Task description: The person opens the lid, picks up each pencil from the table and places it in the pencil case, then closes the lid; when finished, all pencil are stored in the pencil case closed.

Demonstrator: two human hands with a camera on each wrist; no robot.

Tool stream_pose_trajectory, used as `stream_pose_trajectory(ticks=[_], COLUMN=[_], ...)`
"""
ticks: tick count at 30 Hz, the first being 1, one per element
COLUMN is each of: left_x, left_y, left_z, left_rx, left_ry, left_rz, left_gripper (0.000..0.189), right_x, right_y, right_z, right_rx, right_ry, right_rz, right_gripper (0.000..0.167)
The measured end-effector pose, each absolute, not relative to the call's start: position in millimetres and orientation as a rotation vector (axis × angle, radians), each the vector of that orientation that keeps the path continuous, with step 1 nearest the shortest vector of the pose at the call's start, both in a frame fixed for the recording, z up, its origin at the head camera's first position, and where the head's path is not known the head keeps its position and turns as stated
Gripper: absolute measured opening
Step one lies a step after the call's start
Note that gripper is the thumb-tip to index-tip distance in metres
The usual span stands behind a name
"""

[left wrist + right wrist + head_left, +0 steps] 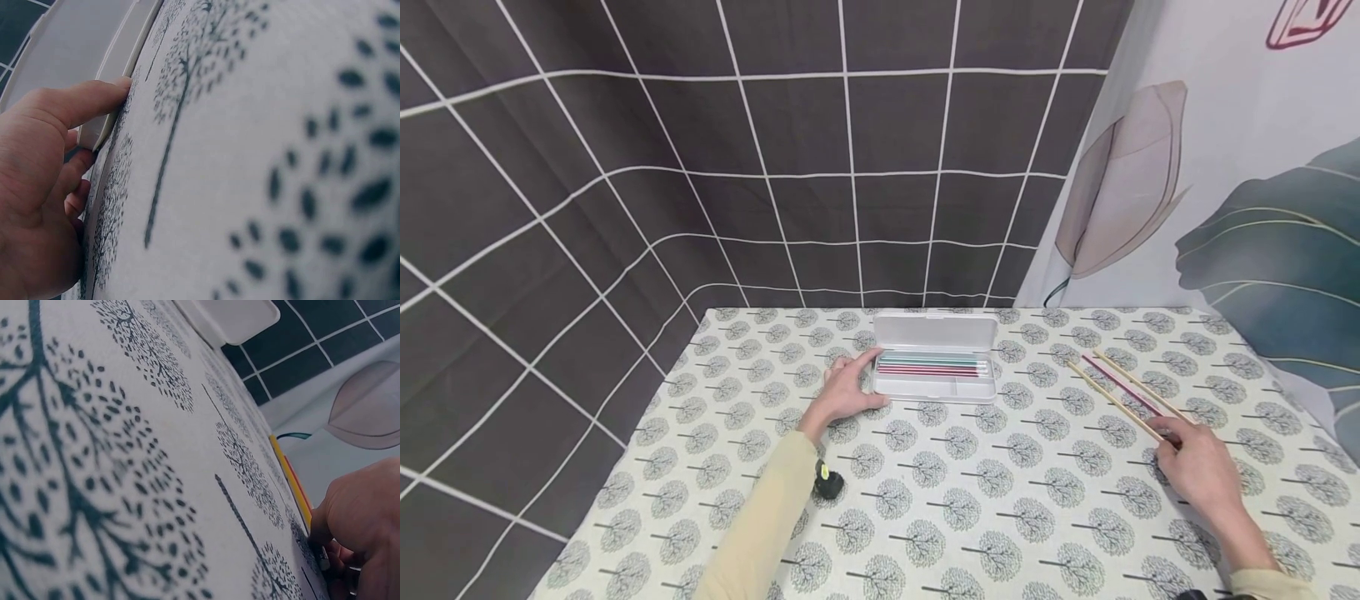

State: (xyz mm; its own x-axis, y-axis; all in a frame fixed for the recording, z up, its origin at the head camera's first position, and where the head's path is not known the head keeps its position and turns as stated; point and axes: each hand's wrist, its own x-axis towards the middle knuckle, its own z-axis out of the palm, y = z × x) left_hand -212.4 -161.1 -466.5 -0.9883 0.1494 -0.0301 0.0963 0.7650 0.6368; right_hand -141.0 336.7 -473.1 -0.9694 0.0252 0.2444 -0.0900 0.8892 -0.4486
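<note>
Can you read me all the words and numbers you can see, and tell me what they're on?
There are none I can read.
Red seal-like mark on the leaf-print wall hanging: cut off by the picture's edge, unreadable.
Yellow-green patch on the black wrist device: too small to read.
White pencil case and pencils: I can't make out any letters.

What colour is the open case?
White; the case shows best in the head view.

- My head view looks forward and down over the worktop (942, 510) from well back.
- My left wrist view, low and tilted, peers past my left fingers (90, 104), close up.
- The right one skims the worktop, my right fingers (320, 525) near.
- All three share the case (917, 389).
</note>
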Motion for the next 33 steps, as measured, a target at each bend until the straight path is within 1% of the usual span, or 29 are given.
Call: stream_pose_trajectory(ticks=[16,33], left_x=[-213.6,-213.1], left_y=[-161.4,-160.9], left_z=[-469.4,-467.6], left_rx=[0.203,0.194], left_ry=[2.883,2.871], left_rz=[1.021,1.047], left_gripper=[0.094,0.095], right_x=[-138.4,-149.2], right_y=[336.2,314.9], right_z=[-474.0,-465.1], right_rx=[0.061,0.338], right_ry=[-2.795,-2.704], right_rz=[0.722,0.760], right_gripper=[0.033,0.038])
